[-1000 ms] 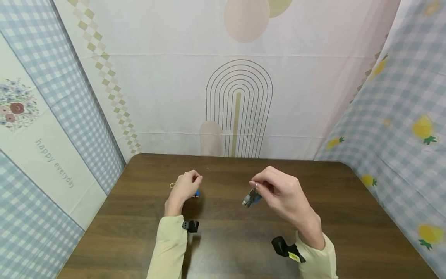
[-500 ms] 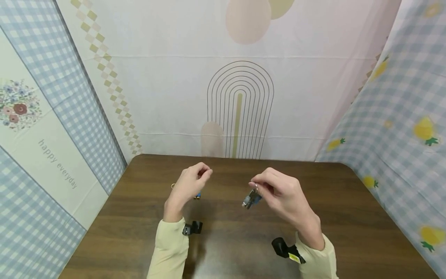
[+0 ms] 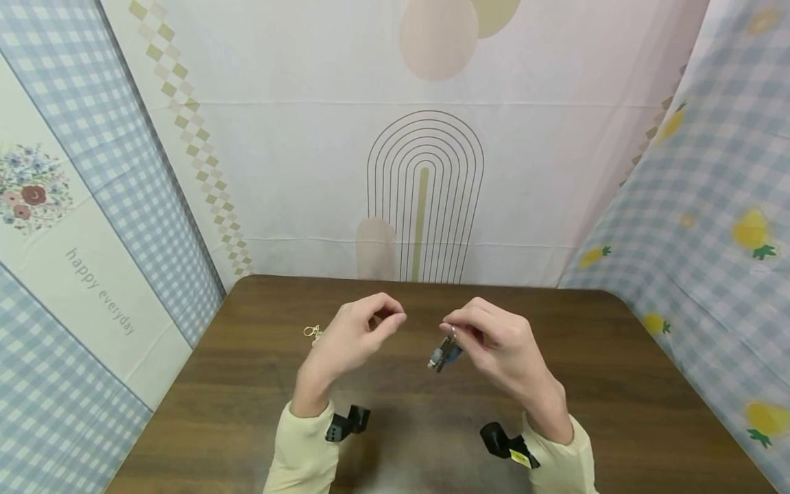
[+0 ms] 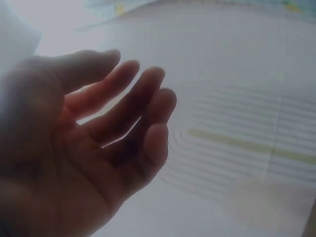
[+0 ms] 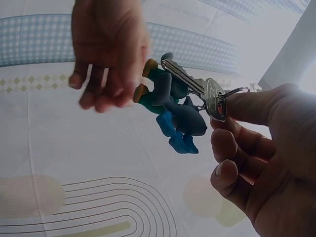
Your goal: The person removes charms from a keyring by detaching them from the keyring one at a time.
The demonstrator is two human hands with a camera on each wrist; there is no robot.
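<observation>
Above the bench (image 3: 426, 439), a keyring (image 3: 444, 354) is pinched by the right hand (image 3: 503, 339); near it, the left hand (image 3: 348, 336) is held with fingers (image 4: 148, 89) loosely curved.

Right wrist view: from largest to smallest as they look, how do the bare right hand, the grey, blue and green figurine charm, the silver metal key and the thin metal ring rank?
1. Bare right hand
2. Figurine charm
3. Silver metal key
4. Thin metal ring
Nearness to the camera may flatter the hand.
</observation>
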